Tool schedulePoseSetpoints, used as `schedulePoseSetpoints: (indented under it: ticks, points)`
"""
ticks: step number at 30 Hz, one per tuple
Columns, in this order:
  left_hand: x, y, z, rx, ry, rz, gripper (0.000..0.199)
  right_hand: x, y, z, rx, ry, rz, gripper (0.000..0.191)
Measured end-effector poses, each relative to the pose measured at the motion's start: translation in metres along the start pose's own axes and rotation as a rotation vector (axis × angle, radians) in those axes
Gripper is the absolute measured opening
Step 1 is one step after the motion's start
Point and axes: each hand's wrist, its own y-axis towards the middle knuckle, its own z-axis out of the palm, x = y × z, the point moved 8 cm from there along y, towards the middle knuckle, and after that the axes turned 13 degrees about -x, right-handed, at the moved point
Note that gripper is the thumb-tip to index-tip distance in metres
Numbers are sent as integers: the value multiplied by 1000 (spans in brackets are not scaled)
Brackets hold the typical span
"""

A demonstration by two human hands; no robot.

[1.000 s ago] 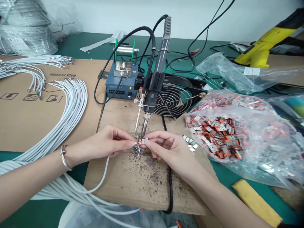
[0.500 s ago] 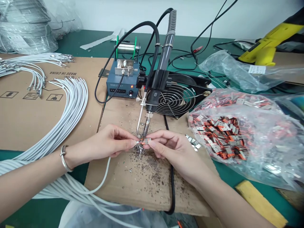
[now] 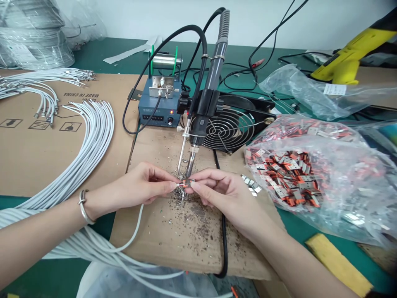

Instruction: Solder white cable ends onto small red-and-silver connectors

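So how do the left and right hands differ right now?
The left hand pinches a white cable near its end; the right hand pinches a small orange-and-metal piece. The left wrist wears a bracelet; the right wrist shows none. Both hands keep their fingers close beside the soldering iron's tip.

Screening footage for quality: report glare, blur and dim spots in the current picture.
Head view: glints on the metal spool and plastic bag; head view: small orange part between the fingers hard to resolve; head view: right edge soft, lower corner dark.
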Motion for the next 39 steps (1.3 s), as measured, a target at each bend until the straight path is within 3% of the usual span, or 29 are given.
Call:
schedulePoseSetpoints:
  ticks: [39]
  points:
    - [-5,-2,2,-10,-1,1,25,0,-1,2,98,54,-1,11]
